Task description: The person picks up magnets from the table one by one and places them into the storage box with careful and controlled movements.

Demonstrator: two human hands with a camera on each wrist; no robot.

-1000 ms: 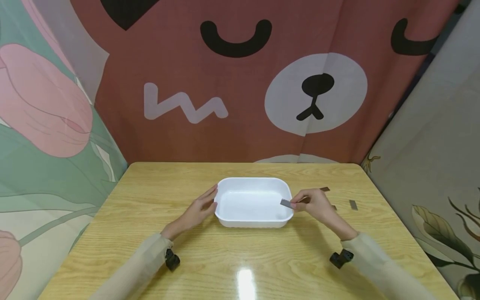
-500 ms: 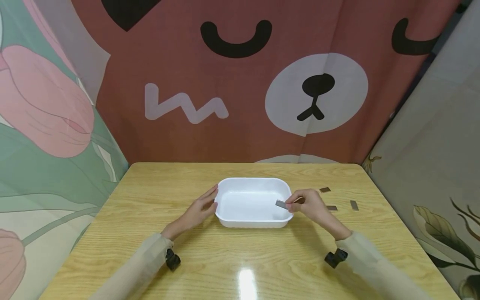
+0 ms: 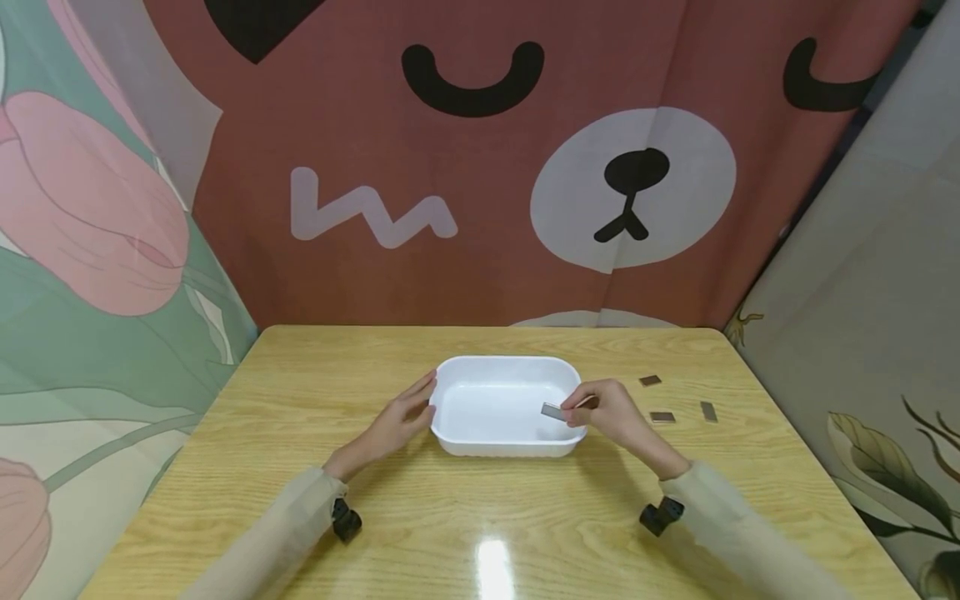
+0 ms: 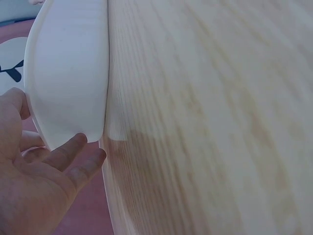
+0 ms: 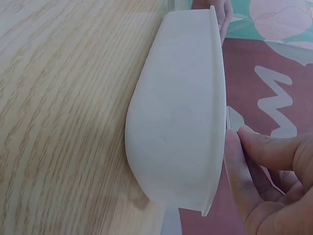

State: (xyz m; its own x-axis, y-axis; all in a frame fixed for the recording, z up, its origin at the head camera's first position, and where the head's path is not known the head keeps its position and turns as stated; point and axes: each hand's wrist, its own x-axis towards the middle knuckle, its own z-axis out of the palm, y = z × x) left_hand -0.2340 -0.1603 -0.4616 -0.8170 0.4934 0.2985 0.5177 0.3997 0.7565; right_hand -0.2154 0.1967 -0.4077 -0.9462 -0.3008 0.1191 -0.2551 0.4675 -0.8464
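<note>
A white plastic basin (image 3: 502, 447), rectangular with rounded corners, sits on the wooden table. My left hand (image 3: 397, 419) rests on its left end; in the left wrist view the fingers (image 4: 68, 152) lie loosely extended against the outer wall. My right hand (image 3: 606, 410) pinches a small flat grey rectangular piece (image 3: 552, 411) between thumb and fingertips, over the basin's right side. In the right wrist view the piece (image 5: 235, 119) shows just past the rim. Similar flat pieces lie on the table to the right: one brownish piece (image 3: 650, 380), another (image 3: 663, 417) and a grey one (image 3: 708, 412).
The wooden table (image 3: 420, 517) ends at a curtain (image 3: 337, 283) with a bear print behind it. Printed cloths hang along the left (image 3: 90, 350) and right (image 3: 862, 333) sides. A small black camera is worn on each wrist.
My right hand has moved left with the grey piece, from the basin's right rim to farther over its inside. The pieces on the table show more fully now. My left hand stays put.
</note>
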